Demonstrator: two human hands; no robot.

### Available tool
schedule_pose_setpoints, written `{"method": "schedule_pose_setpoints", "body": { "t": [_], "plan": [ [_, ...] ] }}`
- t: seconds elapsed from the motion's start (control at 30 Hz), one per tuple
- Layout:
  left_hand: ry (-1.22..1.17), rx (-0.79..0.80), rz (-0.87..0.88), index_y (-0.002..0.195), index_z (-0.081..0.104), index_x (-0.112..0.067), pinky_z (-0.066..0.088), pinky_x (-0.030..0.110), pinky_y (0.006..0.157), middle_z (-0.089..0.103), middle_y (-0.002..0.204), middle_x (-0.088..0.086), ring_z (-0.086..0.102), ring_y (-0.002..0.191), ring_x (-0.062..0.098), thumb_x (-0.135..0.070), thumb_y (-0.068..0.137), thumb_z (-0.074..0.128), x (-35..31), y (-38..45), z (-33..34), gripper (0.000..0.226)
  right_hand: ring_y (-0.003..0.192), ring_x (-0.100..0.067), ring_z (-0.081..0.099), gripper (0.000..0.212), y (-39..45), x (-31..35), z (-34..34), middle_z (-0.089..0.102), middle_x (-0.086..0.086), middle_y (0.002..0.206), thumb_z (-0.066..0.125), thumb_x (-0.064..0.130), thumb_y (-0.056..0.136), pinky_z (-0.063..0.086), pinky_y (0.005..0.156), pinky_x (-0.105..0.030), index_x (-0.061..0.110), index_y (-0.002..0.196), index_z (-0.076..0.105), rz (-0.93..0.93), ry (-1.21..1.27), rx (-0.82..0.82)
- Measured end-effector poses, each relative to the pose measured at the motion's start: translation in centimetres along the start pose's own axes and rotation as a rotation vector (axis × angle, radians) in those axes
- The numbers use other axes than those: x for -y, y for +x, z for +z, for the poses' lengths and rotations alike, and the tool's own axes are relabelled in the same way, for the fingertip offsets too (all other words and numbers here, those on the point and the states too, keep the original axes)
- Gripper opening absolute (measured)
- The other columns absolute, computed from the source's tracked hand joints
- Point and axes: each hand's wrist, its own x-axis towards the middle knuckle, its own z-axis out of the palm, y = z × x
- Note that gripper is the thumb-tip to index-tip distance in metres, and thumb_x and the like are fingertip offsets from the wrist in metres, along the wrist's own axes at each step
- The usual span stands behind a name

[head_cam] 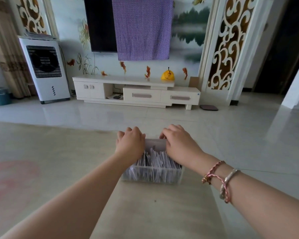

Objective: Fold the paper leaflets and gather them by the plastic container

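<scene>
A clear plastic container stands on the pale table, packed with several white paper leaflets set upright on edge. My left hand rests on the container's far left corner with its fingers curled over the rim. My right hand does the same at the far right corner, fingers bent over the back edge. Both hands grip the container from above. The fingertips are hidden behind the far wall, so I cannot see whether they also touch any leaflet.
The container sits on a beige table surface with a faint pink patch at the left. Beyond its far edge lies a glossy tiled floor, a low white TV cabinet, and a white air cooler. Bracelets circle my right wrist.
</scene>
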Motion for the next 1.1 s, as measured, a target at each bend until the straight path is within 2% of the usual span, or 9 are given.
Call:
{"method": "schedule_pose_setpoints", "body": {
  "t": [0.13,0.23,0.3,0.4,0.5,0.63,0.8,0.97,1.1],
  "plan": [
    [-0.012,-0.032,0.007,0.110,0.050,-0.012,0.033,0.039,0.100,0.050,0.114,0.008,0.042,0.114,0.030,-0.030,0.100,0.035,-0.3,-0.3,-0.2,0.025,0.120,-0.016,0.040,0.027,-0.3,-0.9,-0.8,0.051,0.001,0.122,0.045,0.012,0.095,0.037,0.101,-0.032,0.017,0.120,0.053,0.092,0.073,0.001],
    [-0.086,-0.080,0.138,0.122,0.051,-0.020,0.032,0.040,0.105,0.047,0.129,0.004,0.041,0.120,0.027,-0.032,0.100,0.037,-1.6,-1.4,-0.5,0.028,0.121,-0.017,0.046,0.031,-0.3,-1.4,-1.3,0.049,-0.001,0.131,0.040,0.015,0.099,0.039,0.092,-0.025,0.016,0.127,0.052,0.258,0.256,-0.031],
    [-0.006,0.003,0.223,0.132,0.048,-0.030,0.021,0.045,0.113,0.043,0.140,-0.003,0.036,0.130,0.025,-0.037,0.100,0.035,-2.1,-1.8,-0.4,0.035,0.119,-0.018,0.051,0.035,-0.2,-1.9,-1.2,0.048,-0.002,0.138,0.035,0.014,0.101,0.037,0.087,-0.023,0.014,0.132,0.049,0.390,0.408,-0.019],
    [0.096,0.153,0.204,0.143,0.035,-0.040,0.004,0.052,0.117,0.032,0.151,-0.007,0.020,0.141,0.022,-0.045,0.101,0.026,-1.9,-2.1,0.2,0.043,0.132,-0.018,0.041,0.038,-0.2,-2.3,-0.2,0.042,-0.004,0.147,0.036,0.016,0.102,0.031,0.098,-0.020,0.012,0.139,0.043,0.511,0.605,0.094],
    [0.120,0.163,0.207,0.145,0.028,-0.042,0.001,0.052,0.117,0.030,0.153,-0.007,0.014,0.143,0.020,-0.046,0.101,0.023,-1.7,-2.1,0.5,0.045,0.130,-0.020,0.042,0.037,-0.5,-2.5,1.3,0.043,-0.005,0.144,0.039,0.027,0.102,0.031,0.102,-0.025,0.015,0.137,0.044,0.567,0.697,0.173],
    [0.145,0.161,0.215,0.146,0.025,-0.042,0.002,0.051,0.116,0.031,0.152,-0.009,0.016,0.142,0.020,-0.046,0.100,0.023,-1.7,-2.0,0.7,0.046,0.123,-0.019,0.047,0.035,-0.4,-3.0,2.6,0.050,-0.002,0.133,0.046,0.037,0.099,0.036,0.106,-0.033,0.018,0.129,0.048,0.626,0.789,0.120],
    [0.161,0.178,0.227,0.148,0.022,-0.039,0.001,0.051,0.117,0.029,0.153,-0.007,0.014,0.143,0.021,-0.045,0.100,0.023,-1.5,-2.1,0.5,0.048,0.123,-0.018,0.051,0.055,-1.2,-3.7,3.4,0.056,0.003,0.132,0.050,0.059,0.085,0.036,0.110,-0.044,0.026,0.128,0.053,0.693,1.090,0.166],
    [0.151,0.182,0.230,0.148,0.023,-0.039,0.001,0.051,0.117,0.029,0.152,-0.007,0.014,0.142,0.021,-0.044,0.100,0.022,-1.5,-2.1,0.7,0.048,0.127,-0.015,0.046,0.036,-2.3,-3.9,3.6,0.052,0.005,0.137,0.049,0.044,0.090,0.031,0.112,-0.040,0.035,0.124,0.057,0.666,1.191,0.104],
    [0.151,0.164,0.226,0.146,0.028,-0.039,0.002,0.051,0.117,0.032,0.151,-0.006,0.017,0.141,0.023,-0.043,0.100,0.023,-1.5,-2.1,0.8,0.046,0.118,-0.011,0.043,0.035,-2.3,-3.3,3.5,0.045,0.004,0.134,0.040,0.029,0.102,0.032,0.092,-0.025,0.026,0.137,0.044,0.589,1.043,0.064]
  ]
}}
